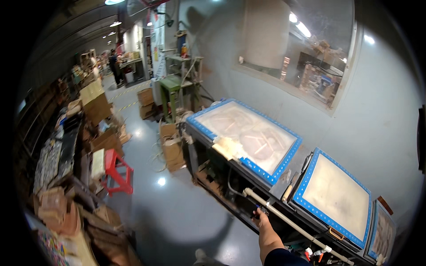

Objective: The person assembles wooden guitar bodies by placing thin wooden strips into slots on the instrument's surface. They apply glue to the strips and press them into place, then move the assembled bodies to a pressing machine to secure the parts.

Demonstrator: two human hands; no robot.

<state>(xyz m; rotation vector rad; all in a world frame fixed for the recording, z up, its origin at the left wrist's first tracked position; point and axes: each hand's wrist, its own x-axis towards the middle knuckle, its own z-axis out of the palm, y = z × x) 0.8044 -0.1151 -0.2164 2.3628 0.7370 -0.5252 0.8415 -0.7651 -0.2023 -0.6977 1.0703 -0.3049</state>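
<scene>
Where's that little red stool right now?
In the head view the red stool stands on the grey floor at the left, beside the stacked clutter, across the aisle from the blue-framed tables.

Only one arm shows. The person's right hand [261,216] reaches forward and up from the lower edge of the view, its forearm bare and nearly straight, the upper arm covered by a dark blue sleeve [284,258] that ends just past the elbow. The hand meets the front edge of the long black metal work frame [248,208] just below the near end of the pale plastic pipe running along that frame. The fingers are curled toward the frame and seem closed on something small and dark there; what it is cannot be told. The left hand is out of sight. A foot shows at the bottom edge, left of the arm.
</scene>
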